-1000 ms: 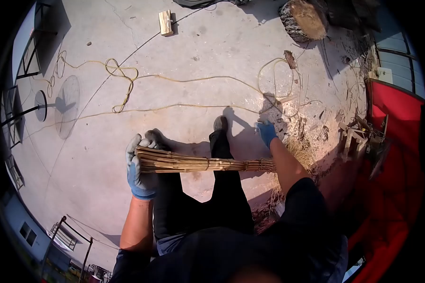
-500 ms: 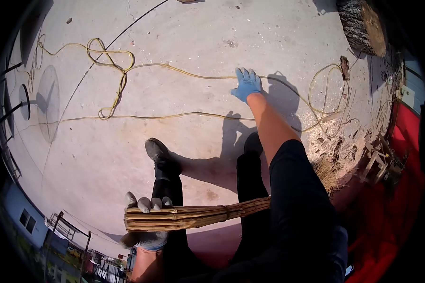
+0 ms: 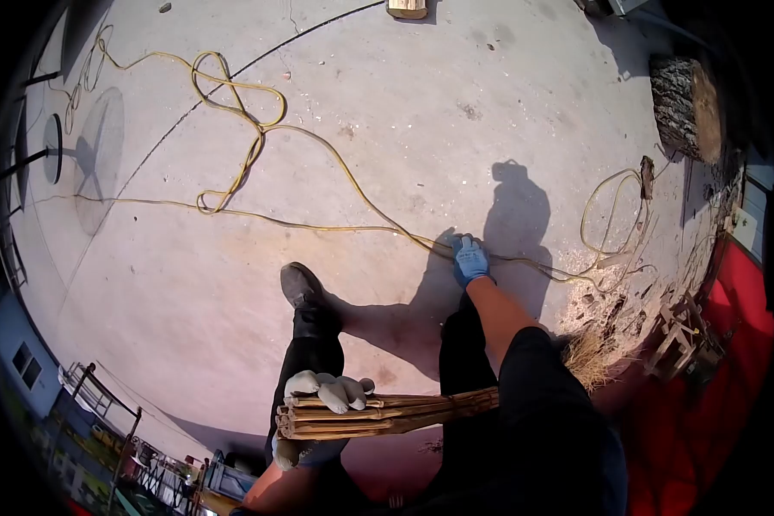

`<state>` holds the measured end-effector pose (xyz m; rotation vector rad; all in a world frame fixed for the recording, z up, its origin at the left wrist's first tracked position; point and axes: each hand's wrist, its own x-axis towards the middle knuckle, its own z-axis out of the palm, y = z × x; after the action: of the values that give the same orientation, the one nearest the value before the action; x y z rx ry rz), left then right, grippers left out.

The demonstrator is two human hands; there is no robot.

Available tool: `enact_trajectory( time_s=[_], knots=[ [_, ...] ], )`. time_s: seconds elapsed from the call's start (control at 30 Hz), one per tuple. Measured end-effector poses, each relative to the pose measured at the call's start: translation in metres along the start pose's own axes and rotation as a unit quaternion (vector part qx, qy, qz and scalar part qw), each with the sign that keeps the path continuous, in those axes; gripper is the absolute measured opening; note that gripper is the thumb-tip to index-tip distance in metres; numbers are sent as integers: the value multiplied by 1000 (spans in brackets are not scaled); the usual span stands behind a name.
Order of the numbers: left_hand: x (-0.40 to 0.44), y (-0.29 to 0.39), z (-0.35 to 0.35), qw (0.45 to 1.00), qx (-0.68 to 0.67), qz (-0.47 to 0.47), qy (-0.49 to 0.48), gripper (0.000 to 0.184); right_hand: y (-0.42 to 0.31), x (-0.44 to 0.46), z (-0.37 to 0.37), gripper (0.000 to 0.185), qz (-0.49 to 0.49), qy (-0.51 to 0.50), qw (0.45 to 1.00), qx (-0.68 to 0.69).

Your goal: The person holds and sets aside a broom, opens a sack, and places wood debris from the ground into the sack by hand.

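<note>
My left hand (image 3: 334,390), in a glove with grey fingers, is closed around a bundle of dry, cane-like stalks (image 3: 396,416). The bundle lies crosswise in front of my legs, and my right sleeve hides its far end. My right hand (image 3: 470,256), in a blue glove with grey fingertips, is low in front of my right leg. Its fingers are curled on a long yellow cord (image 3: 353,176), which runs out on both sides of the hand. Part of the grip is hidden by the glove.
Concrete ground (image 3: 404,112) spreads ahead, with more loops of cord to the left. A cut log (image 3: 684,107) stands at upper right. Wood chips (image 3: 593,310), a tuft of dry straw (image 3: 592,361) and wood scraps (image 3: 684,340) lie at right. A wood block (image 3: 407,9) is far ahead.
My right hand has closed on the yellow cord and drawn it back toward my legs, bending its line. My left hand and the stalk bundle have shifted right in view.
</note>
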<state>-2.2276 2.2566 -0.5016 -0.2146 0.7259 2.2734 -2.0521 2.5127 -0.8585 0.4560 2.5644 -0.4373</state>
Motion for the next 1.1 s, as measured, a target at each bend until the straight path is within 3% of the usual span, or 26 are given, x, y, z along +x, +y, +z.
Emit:
enact_trajectory(
  time_s=[0.07, 0.1, 0.17, 0.23, 0.3, 0.37, 0.4, 0.5, 0.53, 0.63, 0.73, 0.77, 0.83, 0.9, 0.97, 1.0, 1.03, 1.07, 1.1],
  knots=[
    [-1, 1, -3, 1000, 5, -9, -2, 86, 14, 6, 38, 31, 60, -105, 991, -48],
    [-3, 2, -5, 1000, 2, -12, -4, 86, 11, 7, 38, 31, 55, -106, 992, -43],
    [-5, 4, -9, 1000, 18, -14, -8, 87, 7, 2, 19, 30, 42, -238, 970, -26],
    [-8, 3, -10, 1000, 14, -7, -13, 84, 3, 3, -4, 33, 17, -194, 979, -56],
    [-18, -1, -10, 997, -77, 32, 3, 91, 6, -20, -17, 39, 5, -157, 984, -89],
    [-28, 5, 2, 998, -36, 24, 37, 91, 11, -21, -17, 57, 59, -114, 992, 13],
    [-31, 7, 8, 998, -15, 17, 59, 90, 7, -21, -18, 76, 107, -109, 988, 17],
    [-27, 11, 12, 998, 12, -11, 54, 86, 8, -10, 2, 76, 72, -139, 988, -6],
    [-27, 8, 8, 999, -13, 5, 48, 85, 0, -7, 1, 60, 54, -114, 991, -49],
    [-26, -2, -13, 996, -79, 30, 0, 85, 8, 10, 54, 43, 36, -44, 988, -142],
    [-24, -3, -20, 992, -111, 50, -43, 88, -1, 8, 48, 35, -29, -92, 984, -151],
    [-20, 5, -12, 999, -26, 20, -28, 80, -6, -1, 45, 35, -28, -101, 984, -145],
    [-25, -6, -26, 989, -118, 51, -70, 91, -8, 5, 24, 36, -29, -89, 993, -70],
    [-22, -4, -23, 990, -119, 49, -60, 90, -19, -4, -3, 37, -22, -43, 998, -40],
    [-23, -1, -21, 990, -127, 36, -47, 89, -15, -15, -29, 39, 56, -146, 972, 174],
    [-28, 4, -18, 994, -104, 15, -31, 84, 0, -37, -39, 39, 14, -162, 980, 118],
    [-38, 8, -5, 995, -82, 4, 52, 79, 25, -66, -55, 39, -31, -175, 982, 57],
    [-50, 12, 4, 996, -58, -7, 74, 76, 50, -89, -90, 34, 1, -328, 944, -25],
    [-58, 17, 10, 995, -34, -15, 92, 73, 81, -120, -119, 28, 53, -361, 922, -132]
  ],
)
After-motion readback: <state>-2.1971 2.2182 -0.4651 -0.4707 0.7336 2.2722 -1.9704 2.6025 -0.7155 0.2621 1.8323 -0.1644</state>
